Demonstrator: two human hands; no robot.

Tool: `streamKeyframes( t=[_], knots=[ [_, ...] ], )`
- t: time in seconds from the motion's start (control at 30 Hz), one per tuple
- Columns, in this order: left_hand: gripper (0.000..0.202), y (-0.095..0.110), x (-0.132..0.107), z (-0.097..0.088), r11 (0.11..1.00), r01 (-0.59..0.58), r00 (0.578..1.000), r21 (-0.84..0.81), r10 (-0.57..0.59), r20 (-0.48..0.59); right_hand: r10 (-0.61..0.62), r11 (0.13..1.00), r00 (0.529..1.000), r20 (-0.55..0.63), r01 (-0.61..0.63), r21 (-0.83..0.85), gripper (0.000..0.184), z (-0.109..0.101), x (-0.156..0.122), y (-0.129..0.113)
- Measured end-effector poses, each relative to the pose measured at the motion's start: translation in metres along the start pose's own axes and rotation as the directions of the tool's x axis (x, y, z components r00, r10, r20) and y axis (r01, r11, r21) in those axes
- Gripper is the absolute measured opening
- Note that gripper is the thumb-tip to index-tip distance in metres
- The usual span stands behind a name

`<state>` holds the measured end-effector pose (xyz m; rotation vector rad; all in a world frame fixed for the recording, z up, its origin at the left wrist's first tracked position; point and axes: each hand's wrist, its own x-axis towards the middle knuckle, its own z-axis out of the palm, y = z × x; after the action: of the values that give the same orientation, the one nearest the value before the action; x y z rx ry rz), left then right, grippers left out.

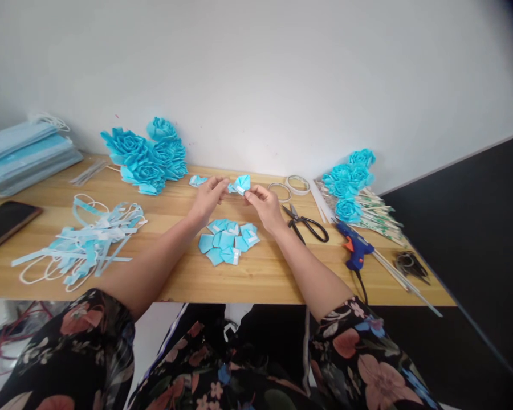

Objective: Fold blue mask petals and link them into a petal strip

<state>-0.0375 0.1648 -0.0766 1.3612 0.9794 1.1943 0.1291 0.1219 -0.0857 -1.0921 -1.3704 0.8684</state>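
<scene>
Between my two hands, above the middle of the table, is a folded light-blue petal piece [243, 183] with a small white strip on it. My right hand [265, 208] pinches its lower right side between thumb and fingers. At its narrow left end are the closed fingertips of my left hand [209, 198], pinching the blue material. Below my hands lies a loose cluster of similar folded blue pieces [228, 240], several with white strips. Another small folded blue piece [197, 180] rests just behind my left hand.
Blue fabric roses [147, 156] stand at the back left, more roses [348, 179] with sticks at the right. Around lie scissors [303, 221], tape rolls [298, 184], a blue glue gun [357, 247], cut strips and loops [96, 236], stacked face masks [25, 151] and a phone [8, 225].
</scene>
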Motion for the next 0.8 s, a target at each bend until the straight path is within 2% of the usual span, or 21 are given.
streamKeyframes(
  t=[0.1, 0.17, 0.37, 0.53, 0.8],
  knots=[
    [0.029, 0.0007, -0.0011, 0.0005, 0.999, 0.021, 0.992, -0.035, -0.017, 0.125, 0.012, 1.000, 1.000, 0.019, -0.013, 0.010, 0.018, 0.0007, -0.0004, -0.0005],
    [0.027, 0.0020, -0.0029, 0.0013, 0.999, -0.008, 0.987, -0.046, 0.015, 0.159, 0.024, 0.999, 0.999, 0.031, -0.025, 0.026, 0.017, 0.0008, -0.0010, -0.0017],
    [0.024, 0.0036, -0.0077, 0.0056, 0.999, -0.032, 0.992, -0.033, 0.035, 0.123, 0.085, 0.993, 0.991, 0.101, -0.092, 0.068, 0.022, 0.0000, -0.0018, -0.0018],
    [0.023, 0.0017, -0.0097, 0.0081, 0.999, -0.018, 0.991, -0.040, 0.024, 0.135, 0.067, 0.997, 0.997, 0.044, -0.065, -0.037, 0.025, 0.0001, 0.0002, 0.0052],
    [0.022, 0.0002, -0.0080, 0.0068, 1.000, -0.010, 0.988, -0.030, 0.014, 0.152, 0.037, 0.996, 0.999, -0.001, -0.037, -0.085, 0.024, 0.0003, -0.0004, 0.0018]
  ],
)
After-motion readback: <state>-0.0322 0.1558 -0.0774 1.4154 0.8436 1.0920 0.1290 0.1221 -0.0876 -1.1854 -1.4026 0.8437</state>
